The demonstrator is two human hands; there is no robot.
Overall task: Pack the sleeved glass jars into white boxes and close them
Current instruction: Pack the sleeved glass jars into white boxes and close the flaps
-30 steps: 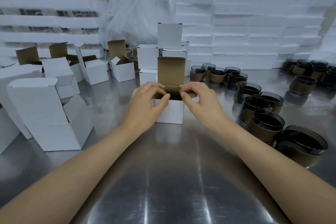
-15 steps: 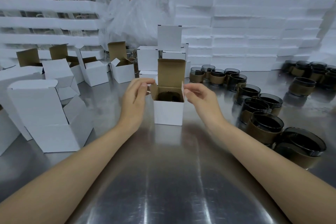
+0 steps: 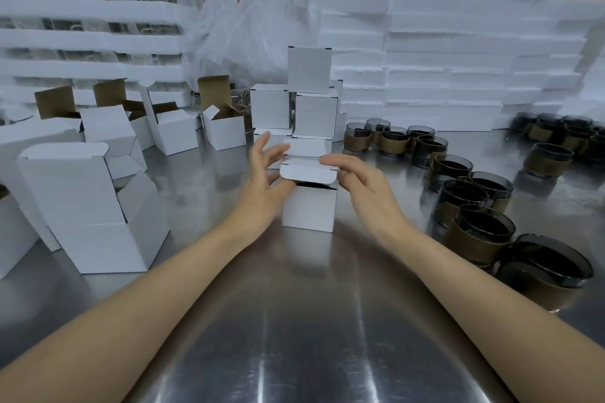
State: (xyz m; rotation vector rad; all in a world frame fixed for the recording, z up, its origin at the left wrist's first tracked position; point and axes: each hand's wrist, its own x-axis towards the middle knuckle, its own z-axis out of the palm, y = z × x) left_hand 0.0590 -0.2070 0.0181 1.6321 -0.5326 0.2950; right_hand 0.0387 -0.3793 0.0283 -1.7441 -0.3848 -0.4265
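Taking the white box (image 3: 309, 206) in the middle of the steel table (image 3: 294, 337) as the marker: far to its left stand the open empty boxes (image 3: 98, 206), flaps up and within reach, apparently so each can be filled in turn. Just left of it, the left hand (image 3: 262, 183) has its fingers spread and nearly straight, touching the lid's left edge to steady it rather than clasp it. The box's lid flap (image 3: 308, 170) is folded forward over the opening, its tuck tab not yet pushed in; whether a jar sits inside cannot be seen. Just right, the right hand (image 3: 360, 183) lays relaxed fingers on the lid's top edge, probably to press it down. Behind the box is a stack of closed boxes (image 3: 294, 101). Further right, the sleeved glass jars (image 3: 474, 206) wait in a curved row, well apart from the box.
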